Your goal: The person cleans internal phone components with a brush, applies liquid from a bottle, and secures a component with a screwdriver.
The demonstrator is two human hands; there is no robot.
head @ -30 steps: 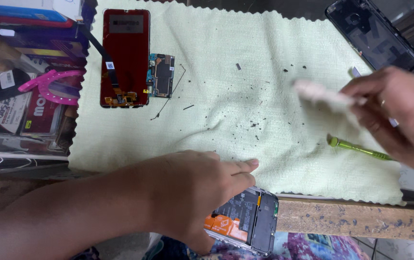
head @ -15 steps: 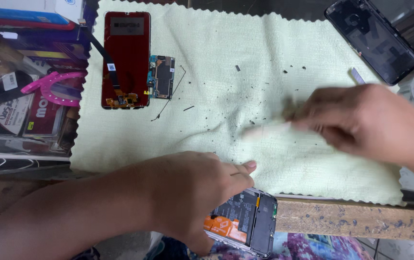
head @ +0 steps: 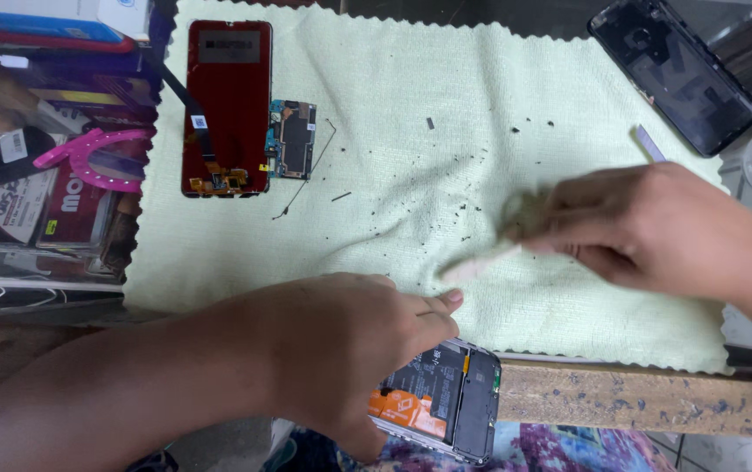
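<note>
Nearest, at the bench's front edge: an opened phone (head: 446, 402), back off, dark battery and orange label showing, pinned under the left hand (head: 350, 350). Hand wrapped over its near side, fingers closed around the frame, thumb pointing toward the cloth, apparently to keep the phone steady and half over the wooden edge (head: 638, 402) while the other hand works. Exact finger grip underneath hidden.

Just beyond, spread flat over the worktop: a pale green cloth (head: 411, 114) with scalloped edges, likely there to cushion parts and catch small bits. Dark specks (head: 455, 205) scattered across its middle.

Over the cloth's right half: the right hand (head: 656, 232), fingers pinched shut on a pale brush (head: 490, 258), blurred with motion. Brush tip low against the cloth just beside the specks, angled as for sweeping them. Hands apart, the brush tip close to the left thumb.

Farther back on the left: a red screen panel (head: 227, 105) lying face down, flex cable trailing, with a small circuit board (head: 293, 140) touching its right side, both set well clear of the sweeping. A thin wire (head: 310, 170) beside the board.

Far right corner: a dark back cover (head: 673, 74), lying partly off the cloth. Far left, off the cloth: a cluttered pile of boxes and pink-handled pliers (head: 87, 153).
</note>
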